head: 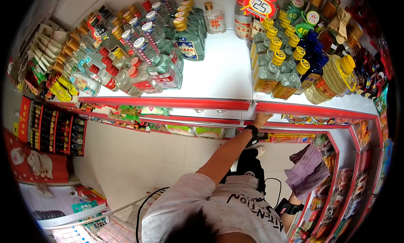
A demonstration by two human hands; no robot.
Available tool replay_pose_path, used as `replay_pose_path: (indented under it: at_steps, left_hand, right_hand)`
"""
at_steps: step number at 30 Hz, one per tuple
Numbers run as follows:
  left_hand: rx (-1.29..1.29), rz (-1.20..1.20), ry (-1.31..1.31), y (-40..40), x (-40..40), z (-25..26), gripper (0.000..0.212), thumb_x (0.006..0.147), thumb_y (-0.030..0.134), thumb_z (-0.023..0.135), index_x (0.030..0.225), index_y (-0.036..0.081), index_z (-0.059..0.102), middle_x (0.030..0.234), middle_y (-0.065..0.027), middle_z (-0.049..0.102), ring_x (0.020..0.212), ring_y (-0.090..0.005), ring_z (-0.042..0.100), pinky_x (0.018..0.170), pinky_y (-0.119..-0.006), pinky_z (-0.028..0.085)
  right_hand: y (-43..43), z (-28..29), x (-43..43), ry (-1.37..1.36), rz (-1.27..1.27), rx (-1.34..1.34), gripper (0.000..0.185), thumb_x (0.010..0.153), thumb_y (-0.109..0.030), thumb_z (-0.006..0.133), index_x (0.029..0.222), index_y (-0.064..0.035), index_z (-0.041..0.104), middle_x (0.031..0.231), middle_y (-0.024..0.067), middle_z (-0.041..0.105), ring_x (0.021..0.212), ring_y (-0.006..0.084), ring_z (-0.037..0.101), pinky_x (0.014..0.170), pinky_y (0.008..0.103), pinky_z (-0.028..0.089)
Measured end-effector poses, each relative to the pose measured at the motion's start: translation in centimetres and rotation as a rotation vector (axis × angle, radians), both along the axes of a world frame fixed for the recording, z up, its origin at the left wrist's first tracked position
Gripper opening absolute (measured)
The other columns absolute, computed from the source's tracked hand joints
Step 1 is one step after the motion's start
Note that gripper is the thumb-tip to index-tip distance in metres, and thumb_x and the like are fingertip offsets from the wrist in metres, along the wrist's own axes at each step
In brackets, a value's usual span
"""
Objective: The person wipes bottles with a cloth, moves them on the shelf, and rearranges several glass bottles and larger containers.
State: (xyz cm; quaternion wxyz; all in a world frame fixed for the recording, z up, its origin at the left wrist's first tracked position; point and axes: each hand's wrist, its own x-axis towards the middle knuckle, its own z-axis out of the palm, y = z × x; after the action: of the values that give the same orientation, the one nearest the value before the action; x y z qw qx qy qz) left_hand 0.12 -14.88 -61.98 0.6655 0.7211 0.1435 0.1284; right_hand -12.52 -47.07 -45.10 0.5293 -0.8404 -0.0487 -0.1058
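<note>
My left hand [263, 118] reaches to the shelf front, just under the red edge strip [309, 109] of the top shelf. Its fingers look curled, and whether they grip the edge is unclear. A purple cloth [307, 172] hangs from my right hand [295, 199], which it mostly covers, beside the shelves on the right. Above my left hand, the white top shelf [217, 75] bears rows of glass liquor bottles. Square yellow-capped bottles [266, 77] stand right of its middle, and green gold-capped bottles [189, 47] stand left of it.
A large yellow-capped jug of pale liquid [325, 82] stands at the right shelf edge. Red-capped bottles [107, 75] crowd the left front. Lower shelves [334, 179] with packaged goods curve down the right side. A dark bottle rack [56, 129] and a wire basket [91, 216] are at left.
</note>
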Motion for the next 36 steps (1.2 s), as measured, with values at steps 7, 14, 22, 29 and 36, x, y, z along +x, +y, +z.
replay_pose_path:
  at_steps: [7, 14, 22, 29, 36]
  left_hand:
    - [0.289, 0.404, -0.189, -0.7, -8.9, 5.7, 0.049, 0.069, 0.018, 0.071, 0.108, -0.001, 0.049, 0.107, -0.0166, 0.053, 0.102, -0.0293, 0.05, 0.09, -0.036, 0.038]
    - [0.201, -0.464, 0.064, 9.7, -18.6, 35.1, 0.017, 0.082, 0.013, 0.058, 0.094, 0.001, 0.058, 0.089, -0.008, 0.06, 0.085, -0.0155, 0.058, 0.076, -0.027, 0.045]
    - [1.278, 0.611, 0.06, 23.1, -2.5, 45.6, 0.029, 0.074, 0.009, 0.056, 0.1, -0.003, 0.054, 0.105, -0.0226, 0.051, 0.085, -0.0359, 0.056, 0.072, -0.041, 0.048]
    - [1.143, 0.467, 0.486, 27.0, 3.1, 42.0, 0.051, 0.067, 0.008, 0.063, 0.115, -0.005, 0.047, 0.117, -0.0215, 0.042, 0.105, -0.0342, 0.048, 0.083, -0.037, 0.046]
    - [1.268, 0.493, 0.33, 25.3, 0.8, 42.1, 0.019, 0.067, 0.004, 0.061, 0.085, -0.004, 0.06, 0.1, -0.0249, 0.05, 0.094, -0.0381, 0.053, 0.078, -0.038, 0.048]
  right_hand:
    - [7.9, 5.1, 1.1, -0.115, 0.109, -0.607, 0.058, 0.088, -0.035, 0.041, 0.136, -0.0108, 0.018, 0.138, 0.0084, 0.023, 0.127, 0.025, 0.023, 0.105, 0.0355, 0.016]
    - [22.7, 20.9, 0.7, -0.234, 0.288, -1.046, 0.061, 0.064, -0.033, 0.067, 0.117, -0.0085, 0.047, 0.106, 0.0122, 0.05, 0.1, 0.0316, 0.047, 0.087, 0.0421, 0.037]
    - [22.4, 17.5, 1.7, -0.532, 0.251, -0.615, 0.058, 0.073, -0.029, 0.064, 0.122, -0.0059, 0.042, 0.113, 0.0106, 0.05, 0.105, 0.0258, 0.048, 0.089, 0.0392, 0.038]
    - [17.1, 12.2, 2.7, -0.105, 0.279, 0.092, 0.055, 0.075, -0.027, 0.062, 0.121, -0.0053, 0.042, 0.113, 0.0103, 0.05, 0.104, 0.0249, 0.049, 0.088, 0.0383, 0.04]
    - [15.3, 10.3, 2.8, 0.139, 0.309, 0.496, 0.052, 0.077, -0.025, 0.061, 0.121, -0.0047, 0.042, 0.113, 0.0101, 0.05, 0.103, 0.024, 0.05, 0.086, 0.0375, 0.041]
